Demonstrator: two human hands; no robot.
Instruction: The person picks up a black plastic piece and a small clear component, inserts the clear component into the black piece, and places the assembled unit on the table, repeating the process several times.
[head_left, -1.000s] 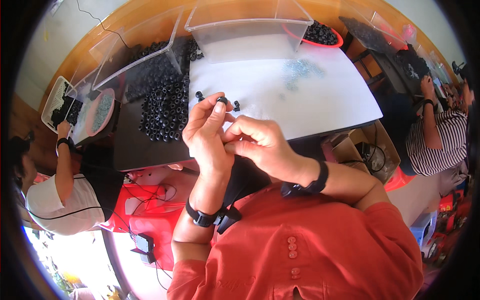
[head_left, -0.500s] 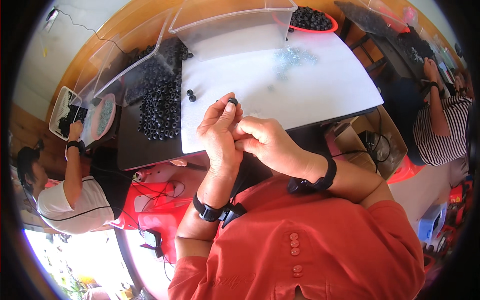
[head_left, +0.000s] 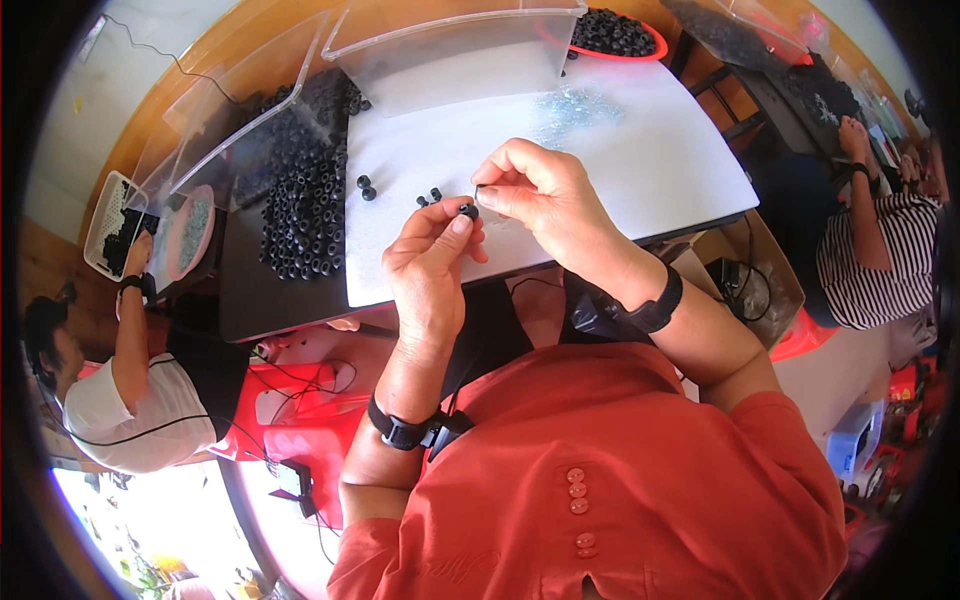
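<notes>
Over the near part of a white sheet (head_left: 660,165), my left hand (head_left: 432,265) pinches a small black round piece with a hole (head_left: 468,211) between thumb and fingertips. Close beside it, my right hand (head_left: 545,195) has thumb and forefinger pressed together on something small and dark, too little to name. Its fingertips sit just above the black piece; I cannot tell whether they touch. A few loose black pieces (head_left: 368,188) lie on the sheet left of my hands, and others (head_left: 430,197) just beyond my left fingertips.
A heap of black pieces (head_left: 305,215) covers the dark table at left. Small clear bits (head_left: 575,115) lie spread on the sheet before a clear plastic bin (head_left: 450,60). A red bowl (head_left: 655,45) holds more black pieces. People work at left (head_left: 140,410) and right (head_left: 870,250).
My right hand has moved from beside my left palm up to the far side, near the left fingertips. The left hand still holds the black piece, slightly lower.
</notes>
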